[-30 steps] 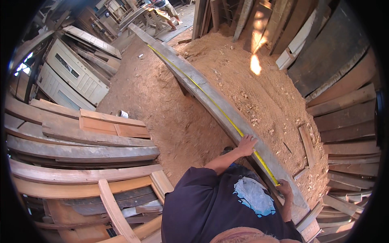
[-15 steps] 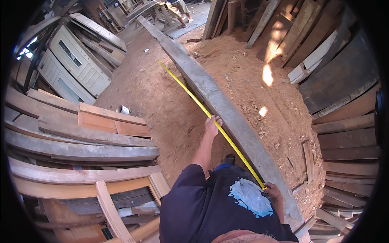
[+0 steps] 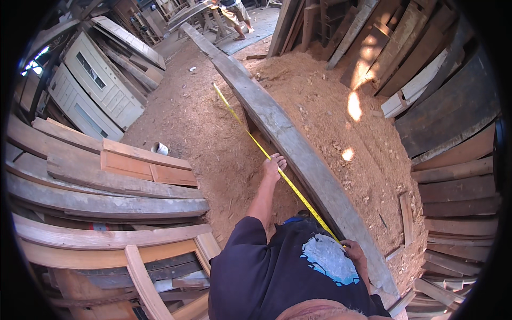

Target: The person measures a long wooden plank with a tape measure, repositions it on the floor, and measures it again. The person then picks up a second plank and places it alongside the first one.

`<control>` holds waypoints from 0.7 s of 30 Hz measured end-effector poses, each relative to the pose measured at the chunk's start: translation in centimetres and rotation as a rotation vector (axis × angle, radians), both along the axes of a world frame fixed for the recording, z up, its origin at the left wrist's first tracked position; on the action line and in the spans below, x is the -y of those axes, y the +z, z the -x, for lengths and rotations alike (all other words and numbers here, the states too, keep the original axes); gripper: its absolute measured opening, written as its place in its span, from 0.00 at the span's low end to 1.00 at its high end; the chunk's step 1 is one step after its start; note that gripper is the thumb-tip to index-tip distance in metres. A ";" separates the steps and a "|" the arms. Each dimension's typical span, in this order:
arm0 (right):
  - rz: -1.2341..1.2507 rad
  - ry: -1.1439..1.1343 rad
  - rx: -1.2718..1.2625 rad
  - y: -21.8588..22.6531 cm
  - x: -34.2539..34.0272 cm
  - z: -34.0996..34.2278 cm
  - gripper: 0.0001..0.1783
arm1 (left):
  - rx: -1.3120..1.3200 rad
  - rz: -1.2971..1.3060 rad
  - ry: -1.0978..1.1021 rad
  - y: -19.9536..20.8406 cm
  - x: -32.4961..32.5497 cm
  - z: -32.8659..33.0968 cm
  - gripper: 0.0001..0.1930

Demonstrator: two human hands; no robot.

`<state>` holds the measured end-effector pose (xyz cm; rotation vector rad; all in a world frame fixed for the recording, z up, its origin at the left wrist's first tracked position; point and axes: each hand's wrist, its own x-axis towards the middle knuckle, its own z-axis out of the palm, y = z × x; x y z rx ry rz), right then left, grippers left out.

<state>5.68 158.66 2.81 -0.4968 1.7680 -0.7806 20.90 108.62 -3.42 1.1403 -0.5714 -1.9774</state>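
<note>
Tape stretched along the plank, both my hands on it.

My left hand [image 3: 273, 165] is out ahead with its fingers laid on the yellow measuring tape [image 3: 277, 170], pressing it near the edge of the long grey plank [image 3: 298, 154]; my right hand [image 3: 354, 252] is closed around the tape's near end down by my hip, just beside the plank. The tape runs taut between them and on past my left hand over the sawdust floor [image 3: 202, 133]. I judge the blade light, thin and springy, prone to buckle or slip sideways, so it wants pinching flat at the edges. The plank looks heavy and stiff, best gripped along its long edge.
</note>
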 end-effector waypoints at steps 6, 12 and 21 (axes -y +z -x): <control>0.066 -0.024 -0.134 2.0 3.7 -0.6 0.19 | 0.116 0.161 -0.247 1.2 -1.5 1.9 0.07; 0.183 0.031 -0.285 -0.9 8.3 0.0 0.21 | 0.183 0.109 -0.614 0.8 -10.0 4.0 0.10; 0.144 -0.058 -0.407 -0.2 6.2 -0.6 0.22 | 0.389 0.239 -0.442 -1.2 -1.8 5.5 0.12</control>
